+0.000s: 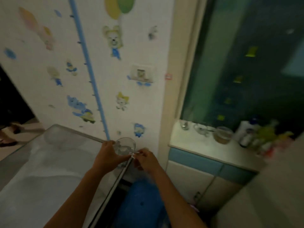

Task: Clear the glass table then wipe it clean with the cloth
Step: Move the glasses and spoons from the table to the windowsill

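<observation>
The glass table [49,170] fills the lower left, with a metal rim along its right edge. At its far right corner stands a clear glass bowl [125,145]. My left hand [107,155] is wrapped around the bowl's near side. My right hand [146,159] is just right of the bowl at the table corner, with its fingers pinched on something small and pale that is too blurred to name. No cloth is in view.
A counter [194,142] to the right carries glass jars, a bowl and several bottles [245,132]. A blue stool [141,203] sits beside the table edge. The stickered wall [115,79] lies behind. Someone's feet [8,137] are at far left.
</observation>
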A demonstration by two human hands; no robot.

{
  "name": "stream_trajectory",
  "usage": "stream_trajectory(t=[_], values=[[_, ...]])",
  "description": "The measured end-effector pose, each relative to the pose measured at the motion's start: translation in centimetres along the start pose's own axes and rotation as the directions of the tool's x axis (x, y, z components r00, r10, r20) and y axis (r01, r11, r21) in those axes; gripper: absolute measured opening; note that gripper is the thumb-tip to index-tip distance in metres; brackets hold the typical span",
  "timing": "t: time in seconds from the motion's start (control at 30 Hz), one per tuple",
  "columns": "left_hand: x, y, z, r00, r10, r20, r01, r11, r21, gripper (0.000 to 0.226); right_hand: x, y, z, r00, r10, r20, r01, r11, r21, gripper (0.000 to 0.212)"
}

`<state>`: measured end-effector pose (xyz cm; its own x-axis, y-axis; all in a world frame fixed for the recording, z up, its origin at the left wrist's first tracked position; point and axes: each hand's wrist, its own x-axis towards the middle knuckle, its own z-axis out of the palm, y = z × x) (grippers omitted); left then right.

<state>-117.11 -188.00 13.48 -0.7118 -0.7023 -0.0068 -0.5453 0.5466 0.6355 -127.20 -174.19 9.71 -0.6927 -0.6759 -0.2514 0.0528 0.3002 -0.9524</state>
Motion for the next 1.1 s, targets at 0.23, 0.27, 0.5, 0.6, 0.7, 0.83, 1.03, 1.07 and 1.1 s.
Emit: stream_trajectory(t=[0.23, 0.27, 0.5, 0.6, 0.7, 0.83, 1.03, 1.07, 1.1], values=[[-2.1, 10.6, 8.2, 0.987, 0.110, 0.114, -0.106, 0.994, -0.035, 0.096, -4.5, 2.9, -12.5, 0.987, 0.105, -0.120, -0.094, 0.990, 0.101, 0.017], [-2.2, 11.6, 9.3, 0.982, 0.131, 0.135, -0.127, 0.991, -0.038, 0.096, -4.7, 3.3, -13.8, 0.984, 0.121, -0.134, -0.105, 0.988, 0.117, 0.017], [0.8, 17.0, 16.7, 0.946, 0.195, 0.258, -0.188, 0.981, -0.049, 0.099, -3.4, 6.4, -21.2, 0.944, 0.196, -0.266, -0.144, 0.969, 0.201, 0.016], [4.1, 18.0, 19.6, 0.926, 0.192, 0.324, -0.187, 0.981, -0.047, 0.098, -1.1, 7.1, -23.2, 0.924, 0.215, -0.317, -0.147, 0.963, 0.225, 0.015], [8.3, 17.6, 22.8, 0.926, 0.193, 0.325, -0.207, 0.978, 0.009, 0.095, 2.0, 7.4, -24.3, 0.909, 0.240, -0.341, -0.154, 0.953, 0.261, 0.012], [11.5, 18.5, 24.7, 0.924, 0.127, 0.360, -0.152, 0.987, 0.042, 0.098, 6.1, 7.9, -25.0, 0.889, 0.263, -0.374, -0.150, 0.941, 0.305, 0.018], [13.9, 20.8, 26.8, 0.936, 0.069, 0.346, -0.135, 0.976, 0.169, 0.097, 10.1, 8.4, -26.2, 0.886, 0.314, -0.341, -0.135, 0.878, 0.459, 0.015], [14.1, 21.0, 27.2, 0.938, 0.066, 0.340, -0.137, 0.972, 0.188, 0.097, 10.6, 8.5, -26.4, 0.881, 0.319, -0.350, -0.134, 0.877, 0.462, 0.015], [14.4, 21.2, 27.5, 0.937, 0.060, 0.345, -0.133, 0.972, 0.195, 0.095, 10.9, 8.5, -26.7, 0.876, 0.322, -0.359, -0.138, 0.880, 0.453, 0.015]])
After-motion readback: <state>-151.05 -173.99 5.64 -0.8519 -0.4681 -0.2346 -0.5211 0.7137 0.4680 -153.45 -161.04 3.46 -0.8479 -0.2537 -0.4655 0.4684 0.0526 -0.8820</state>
